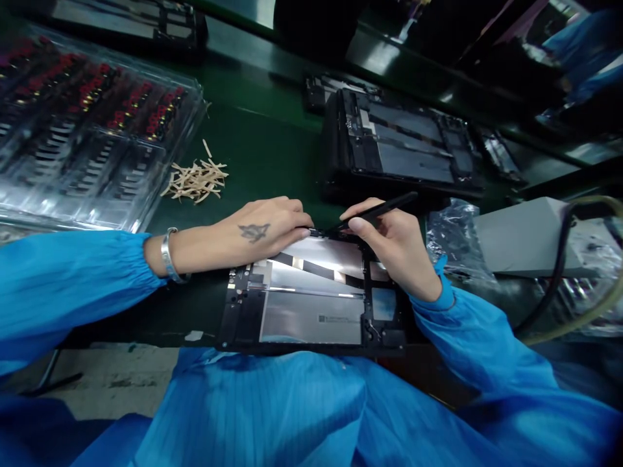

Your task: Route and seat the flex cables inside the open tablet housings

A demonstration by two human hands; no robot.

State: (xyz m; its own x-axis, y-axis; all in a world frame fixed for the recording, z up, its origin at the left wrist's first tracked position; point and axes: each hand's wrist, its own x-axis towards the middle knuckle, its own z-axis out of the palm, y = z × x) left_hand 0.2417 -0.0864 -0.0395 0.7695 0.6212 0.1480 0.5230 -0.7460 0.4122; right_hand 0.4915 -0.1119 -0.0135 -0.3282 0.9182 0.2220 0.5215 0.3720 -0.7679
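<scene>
An opened tablet body (311, 318) lies at the front edge of the green table, its silver inside facing up and a dark ribbon cable (316, 269) running across it. My right hand (396, 243) grips a slim black tool, tweezers by its shape (389, 206), whose tip points at the tablet's far edge. On that same edge rest the fingertips of my left hand (277, 227), pressed close together near a small dark part (318, 231). Whether they pinch it is hidden.
Clear plastic trays (180, 143) of small red-and-black parts stand at left. Beside them lies a pile of thin tan strips (197, 180). A stack of tablet bodies (403, 139) rises behind my right hand. At right are a white box (525, 237), clear plastic wrap (457, 233) and a looped cable (564, 259).
</scene>
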